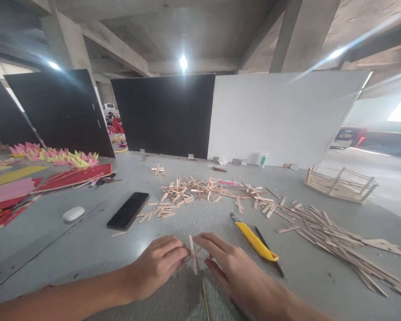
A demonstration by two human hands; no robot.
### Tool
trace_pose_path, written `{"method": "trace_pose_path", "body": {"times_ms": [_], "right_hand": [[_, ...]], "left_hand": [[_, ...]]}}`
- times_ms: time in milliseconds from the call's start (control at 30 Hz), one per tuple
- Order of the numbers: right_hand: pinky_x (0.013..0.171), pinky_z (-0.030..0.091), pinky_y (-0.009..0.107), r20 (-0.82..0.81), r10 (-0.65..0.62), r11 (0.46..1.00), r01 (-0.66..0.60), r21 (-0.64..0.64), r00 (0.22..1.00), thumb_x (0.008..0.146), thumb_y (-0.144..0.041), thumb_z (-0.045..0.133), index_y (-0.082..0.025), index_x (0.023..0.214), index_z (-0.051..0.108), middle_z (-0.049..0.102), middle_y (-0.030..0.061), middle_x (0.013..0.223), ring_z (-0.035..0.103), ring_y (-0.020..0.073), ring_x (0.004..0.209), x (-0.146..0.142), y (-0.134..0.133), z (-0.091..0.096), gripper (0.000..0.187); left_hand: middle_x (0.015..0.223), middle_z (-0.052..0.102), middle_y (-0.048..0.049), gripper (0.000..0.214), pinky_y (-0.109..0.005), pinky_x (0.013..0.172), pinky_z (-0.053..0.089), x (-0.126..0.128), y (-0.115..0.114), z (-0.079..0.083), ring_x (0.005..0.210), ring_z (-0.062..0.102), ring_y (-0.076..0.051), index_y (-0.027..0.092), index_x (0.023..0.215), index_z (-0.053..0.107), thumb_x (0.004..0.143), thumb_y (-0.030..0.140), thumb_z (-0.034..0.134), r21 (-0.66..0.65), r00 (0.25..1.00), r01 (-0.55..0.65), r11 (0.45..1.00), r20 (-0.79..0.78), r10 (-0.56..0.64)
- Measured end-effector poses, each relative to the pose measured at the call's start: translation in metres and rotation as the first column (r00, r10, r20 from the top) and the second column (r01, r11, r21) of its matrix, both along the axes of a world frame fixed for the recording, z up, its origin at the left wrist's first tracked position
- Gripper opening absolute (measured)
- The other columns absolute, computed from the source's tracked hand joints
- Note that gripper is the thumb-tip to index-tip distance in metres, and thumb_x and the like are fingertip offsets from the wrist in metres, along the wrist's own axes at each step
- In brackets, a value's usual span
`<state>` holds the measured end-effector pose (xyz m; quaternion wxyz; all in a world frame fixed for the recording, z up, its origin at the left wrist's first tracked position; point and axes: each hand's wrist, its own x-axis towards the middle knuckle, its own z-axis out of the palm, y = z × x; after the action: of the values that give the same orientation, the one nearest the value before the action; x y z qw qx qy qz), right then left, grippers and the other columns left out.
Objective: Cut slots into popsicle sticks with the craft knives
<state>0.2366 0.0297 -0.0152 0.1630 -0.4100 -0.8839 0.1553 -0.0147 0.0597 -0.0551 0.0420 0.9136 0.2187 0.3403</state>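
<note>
Small flat wooden sticks crossed into a star (193,256) stand between my two hands, low in the middle of the view. My left hand (158,258) has its fingers drawn together, pinching the left side of that star. On the other side, my right hand (229,263) has its fingers stretched out and its thumb apart, close by the star; whether a fingertip touches it I cannot tell. A thin dark-and-yellow strip (205,298) lies on the table below. Beyond my hands is a pile of short wooden stick pieces (187,189), several crossed into similar stars.
A yellow utility knife (255,240) and a dark pencil-like tool (270,254) lie right. Long sticks (341,245) and a small wooden fence model (341,185) are farther right. Left are a phone (128,210), white case (74,214) and folded paper (60,156). Panels (270,116) stand behind.
</note>
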Motion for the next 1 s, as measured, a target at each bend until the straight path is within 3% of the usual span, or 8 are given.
{"method": "trace_pose_path", "body": {"times_ms": [67, 133, 233, 333, 600, 833, 933, 1000], "right_hand": [[0.105, 0.052, 0.045, -0.005, -0.059, 0.998, 0.059, 0.023, 0.998, 0.101, -0.011, 0.044, -0.023, 0.159, 0.033, 0.040, 0.0140, 0.160, 0.054, 0.0270, 0.135, 0.000, 0.000, 0.001, 0.060], [0.102, 0.053, 0.044, 0.006, -0.101, 0.994, 0.101, 0.031, 0.995, 0.102, -0.013, 0.043, -0.021, 0.156, 0.037, 0.044, 0.0149, 0.156, 0.058, 0.0264, 0.130, 0.001, 0.001, 0.002, 0.055], [0.089, 0.055, 0.037, 0.068, -0.105, 0.994, 0.103, 0.025, 0.992, 0.102, -0.015, 0.046, -0.021, 0.122, 0.066, 0.066, 0.0078, 0.120, 0.069, 0.0211, 0.102, 0.007, 0.004, 0.003, 0.029], [0.074, 0.050, 0.033, 0.158, -0.094, 0.995, 0.087, 0.054, 0.983, 0.102, -0.014, 0.046, -0.021, 0.087, 0.068, 0.066, 0.0038, 0.093, 0.067, 0.0185, 0.084, 0.016, 0.005, 0.002, 0.028], [0.067, 0.050, 0.031, 0.361, -0.075, 0.989, 0.024, 0.143, 0.930, 0.099, -0.014, 0.057, -0.016, 0.087, 0.068, 0.067, 0.0012, 0.079, 0.064, 0.0166, 0.071, 0.013, -0.002, -0.010, 0.016], [0.080, 0.059, 0.037, 0.387, -0.068, 0.994, 0.028, 0.108, 0.920, 0.101, -0.030, 0.064, -0.015, 0.097, 0.068, 0.071, 0.0020, 0.093, 0.069, 0.0161, 0.083, 0.004, -0.005, -0.012, 0.015], [0.080, 0.059, 0.037, 0.290, -0.057, 0.997, 0.037, 0.074, 0.955, 0.102, -0.032, 0.064, -0.016, 0.100, 0.069, 0.071, 0.0024, 0.095, 0.069, 0.0164, 0.083, 0.012, 0.003, -0.002, 0.016], [0.079, 0.060, 0.037, 0.157, -0.071, 0.996, 0.061, 0.067, 0.985, 0.102, -0.034, 0.063, -0.017, 0.109, 0.068, 0.071, 0.0037, 0.102, 0.069, 0.0169, 0.086, 0.019, 0.011, 0.007, 0.019]], "left_hand": [[0.095, 0.069, -0.0056, 0.019, -0.033, 0.076, 0.053, -0.002, 0.007, -0.001, 0.086, 0.067, -0.020, 0.020, 0.110, 0.062, 0.104, 0.009, 0.048, -0.056, 0.996, -0.089, 0.994, 0.024, 0.091], [0.097, 0.069, -0.0047, 0.016, -0.032, 0.078, 0.054, -0.006, 0.017, -0.002, 0.089, 0.069, -0.020, 0.020, 0.109, 0.062, 0.104, 0.010, 0.050, -0.123, 0.982, -0.179, 0.976, 0.042, 0.185], [0.101, 0.071, -0.0035, 0.013, -0.032, 0.079, 0.056, -0.013, 0.032, -0.002, 0.091, 0.071, -0.020, 0.022, 0.107, 0.063, 0.103, 0.013, 0.053, -0.211, 0.957, -0.277, 0.937, 0.026, 0.289], [0.100, 0.072, -0.0019, 0.012, -0.030, 0.078, 0.057, -0.017, 0.041, -0.003, 0.088, 0.072, -0.018, 0.022, 0.102, 0.063, 0.102, 0.014, 0.054, -0.280, 0.937, -0.341, 0.897, -0.028, 0.348], [0.131, 0.064, -0.0107, 0.034, -0.046, 0.091, 0.059, -0.011, 0.072, 0.019, 0.109, 0.067, -0.025, 0.018, 0.131, 0.061, 0.102, 0.035, 0.065, -0.335, 0.919, -0.358, 0.872, -0.289, 0.267], [0.130, 0.064, -0.0101, 0.035, -0.046, 0.091, 0.059, 0.026, 0.125, 0.045, 0.108, 0.067, -0.025, 0.017, 0.131, 0.061, 0.101, 0.035, 0.066, -0.119, 0.934, -0.288, 0.950, -0.254, 0.251], [0.136, 0.061, -0.0124, 0.037, -0.050, 0.095, 0.057, 0.046, 0.115, 0.045, 0.115, 0.065, -0.028, 0.017, 0.134, 0.059, 0.102, 0.033, 0.064, 0.043, 0.948, -0.292, 0.955, -0.117, 0.295], [0.155, 0.044, -0.0242, 0.043, -0.068, 0.111, 0.040, 0.057, 0.094, 0.043, 0.140, 0.048, -0.040, 0.014, 0.150, 0.046, 0.107, 0.019, 0.047, 0.137, 0.957, -0.282, 0.949, -0.029, 0.289]]}}
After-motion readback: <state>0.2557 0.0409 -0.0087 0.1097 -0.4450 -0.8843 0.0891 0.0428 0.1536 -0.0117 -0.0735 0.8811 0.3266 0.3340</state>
